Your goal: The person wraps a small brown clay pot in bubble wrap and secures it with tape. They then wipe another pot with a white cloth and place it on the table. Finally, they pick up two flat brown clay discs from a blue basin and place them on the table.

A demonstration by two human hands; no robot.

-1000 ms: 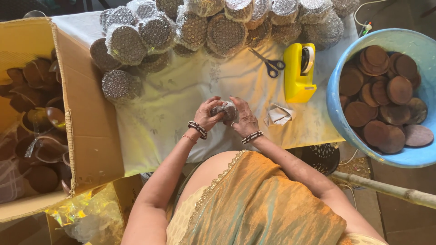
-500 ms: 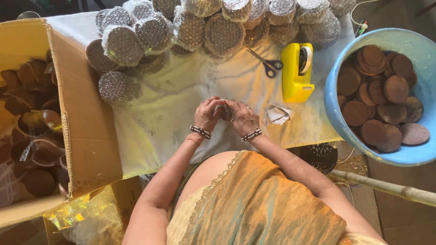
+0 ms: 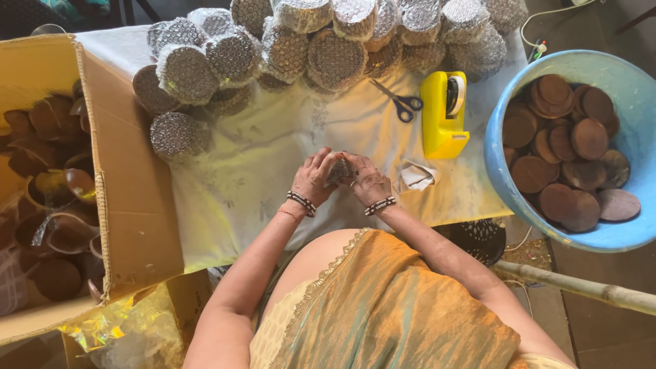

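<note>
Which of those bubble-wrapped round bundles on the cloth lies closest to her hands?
The lone wrapped bundle at the pile's lower left edge, beside the cardboard box. It lies apart, nearer her left hand than the rest.

One head-worn view only, looking almost straight down from above the person's chest; the cloth-covered table point(image 3: 273, 171) fills the middle, close below; cardboard box point(image 3: 130, 205) at left, blue tub point(image 3: 506, 184) at right, wrapped bundles point(image 3: 328, 41) far.

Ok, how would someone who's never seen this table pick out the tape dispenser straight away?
Start at the big blue tub of brown clay discs on the right of the white cloth. Just left of the tub, beside the scissors, stands the tape dispenser. It is the only bright yellow, blocky thing there; the wrapped bundles behind it are round and silvery.
</note>
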